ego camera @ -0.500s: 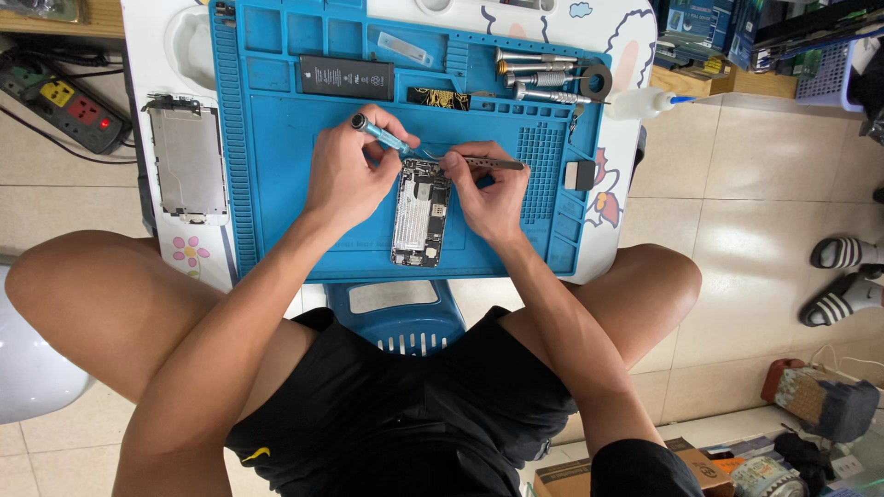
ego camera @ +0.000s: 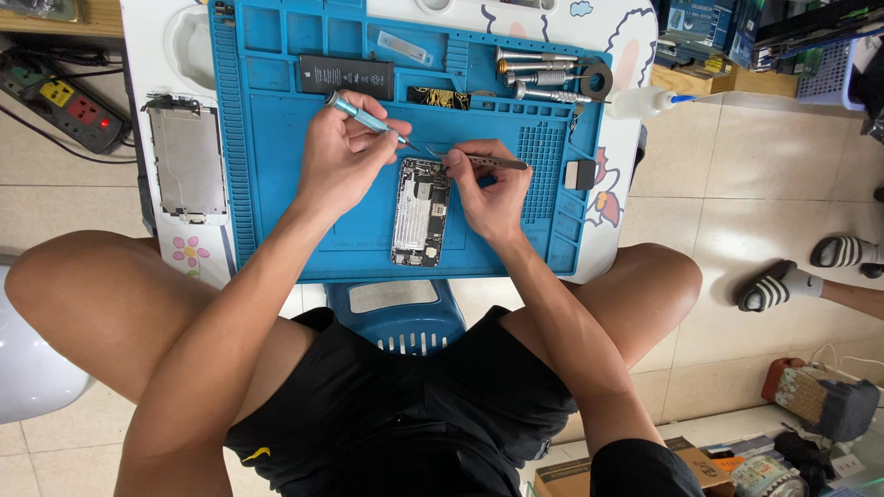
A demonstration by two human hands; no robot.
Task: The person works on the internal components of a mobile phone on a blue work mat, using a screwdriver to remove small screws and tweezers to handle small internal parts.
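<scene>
At frame centre, on the blue mat (ego camera: 276, 184), I see one opened phone (ego camera: 421, 212), its back off, showing silvery shields and boards. My left hand (ego camera: 343, 158) grips one teal screwdriver (ego camera: 365, 117); my right hand (ego camera: 488, 189) pinches one pair of tweezers (ego camera: 483, 160) at its top edge. Outward: one black battery (ego camera: 346, 75) above, one detached screen panel (ego camera: 188, 161) at left.

Opened phone (ego camera: 421, 213) on mat (ego camera: 276, 202), battery (ego camera: 346, 75) behind it, detached screen (ego camera: 188, 162) left of mat.

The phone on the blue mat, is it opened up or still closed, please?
Opened up: the phone lies with its internal parts exposed, and a detached screen panel lies beside the mat.
</scene>
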